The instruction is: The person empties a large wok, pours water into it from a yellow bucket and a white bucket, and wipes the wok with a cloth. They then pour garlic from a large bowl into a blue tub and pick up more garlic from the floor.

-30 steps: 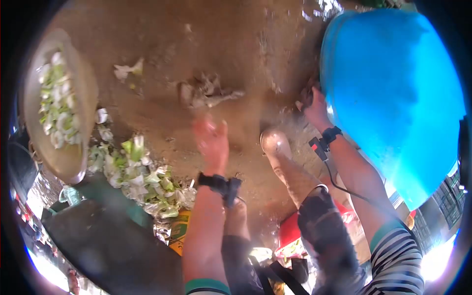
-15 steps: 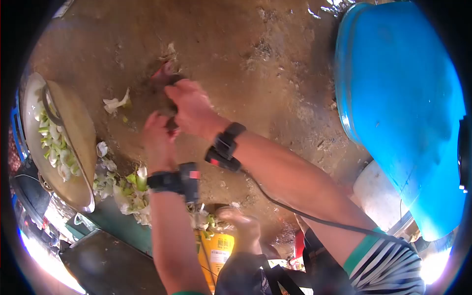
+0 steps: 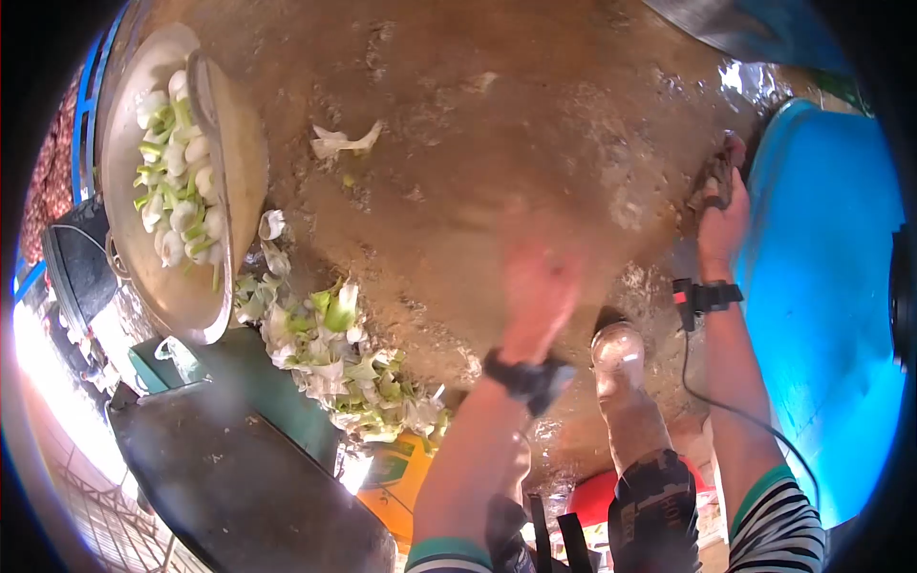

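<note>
My right hand (image 3: 723,229) is closed around a dark, brownish-red, limp-looking thing (image 3: 716,180) whose kind I cannot make out. It is beside the side of a big blue plastic tub (image 3: 821,277). Over the wet brown floor my left hand (image 3: 543,282) is smeared by motion, and its fingers cannot be made out. Both wrists wear black bands with small devices, and a cable runs along the right arm.
At left a wide metal pan (image 3: 250,153) holds peeled white bulbs with green stems. Peelings (image 3: 358,387) lie piled below it, by a dark board-like surface (image 3: 248,468) and a yellow container (image 3: 406,477). My foot (image 3: 619,355) rests near the middle.
Both hands have moved right from near the pan and drawn apart. The dark thing has travelled with my right hand to the blue tub. The camera view has shifted too.
</note>
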Demonstrator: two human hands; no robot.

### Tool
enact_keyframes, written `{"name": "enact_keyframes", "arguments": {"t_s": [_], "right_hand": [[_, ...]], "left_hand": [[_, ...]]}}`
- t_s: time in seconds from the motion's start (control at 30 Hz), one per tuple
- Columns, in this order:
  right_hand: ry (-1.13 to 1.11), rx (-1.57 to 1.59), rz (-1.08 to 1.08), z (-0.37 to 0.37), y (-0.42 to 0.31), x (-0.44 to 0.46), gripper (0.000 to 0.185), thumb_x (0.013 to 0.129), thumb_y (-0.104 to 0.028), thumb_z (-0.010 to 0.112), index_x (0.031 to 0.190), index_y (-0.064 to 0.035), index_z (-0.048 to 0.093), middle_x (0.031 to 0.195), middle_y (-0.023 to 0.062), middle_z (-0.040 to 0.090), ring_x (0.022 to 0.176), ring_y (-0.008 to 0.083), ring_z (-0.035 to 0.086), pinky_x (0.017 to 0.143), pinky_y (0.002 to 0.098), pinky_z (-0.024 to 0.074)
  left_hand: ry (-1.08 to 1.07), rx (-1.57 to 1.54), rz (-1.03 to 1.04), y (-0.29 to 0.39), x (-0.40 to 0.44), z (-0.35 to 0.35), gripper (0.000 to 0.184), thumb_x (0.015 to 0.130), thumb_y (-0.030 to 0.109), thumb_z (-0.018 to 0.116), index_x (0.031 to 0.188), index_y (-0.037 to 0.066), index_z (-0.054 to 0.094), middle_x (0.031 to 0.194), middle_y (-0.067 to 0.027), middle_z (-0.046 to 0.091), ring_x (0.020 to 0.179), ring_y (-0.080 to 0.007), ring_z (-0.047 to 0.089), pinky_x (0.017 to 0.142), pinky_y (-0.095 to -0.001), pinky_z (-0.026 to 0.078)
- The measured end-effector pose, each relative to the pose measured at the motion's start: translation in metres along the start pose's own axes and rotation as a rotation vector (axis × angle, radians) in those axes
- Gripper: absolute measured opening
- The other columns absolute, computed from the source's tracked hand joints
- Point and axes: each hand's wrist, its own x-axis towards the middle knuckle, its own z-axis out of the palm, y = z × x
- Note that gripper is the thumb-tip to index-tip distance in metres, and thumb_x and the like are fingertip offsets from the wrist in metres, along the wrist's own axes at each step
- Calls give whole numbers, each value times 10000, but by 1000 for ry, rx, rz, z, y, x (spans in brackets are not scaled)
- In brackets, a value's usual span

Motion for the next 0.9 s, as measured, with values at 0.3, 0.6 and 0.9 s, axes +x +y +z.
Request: {"name": "enact_keyframes", "arguments": {"t_s": [0.3, 0.6, 0.9], "right_hand": [[-106, 213, -379, 173, -201, -46, 482, 589, 16, 494, 1047, -91, 599, 981, 82, 595, 972, 267, 508, 905, 398, 319], [-646, 807, -585, 196, -357, -57, 441, 634, 28, 530, 1064, -62, 576, 1036, 145, 570, 982, 308, 515, 855, 392, 406], [-1283, 312, -1859, 101, -211, -90, 321, 750, -185, 558, 1070, -217, 569, 1242, 15, 464, 1164, 246, 415, 802, 399, 431]], "left_hand": [[-207, 515, -296, -103, -41, -64, 1090, 643, 653, 575, 1395, 46, 72, 1427, -260, -68, 1291, -477, -112, 935, -686, -21], [-221, 388, -316, -97, -44, -77, 925, 696, 425, 660, 1383, 76, 151, 1432, -232, 12, 1299, -469, -18, 943, -688, 80], [203, 360, -561, -116, -89, -54, 1185, 617, 617, 648, 1367, -41, 9, 1424, -265, -89, 1312, -428, -115, 1000, -598, -42]]}}
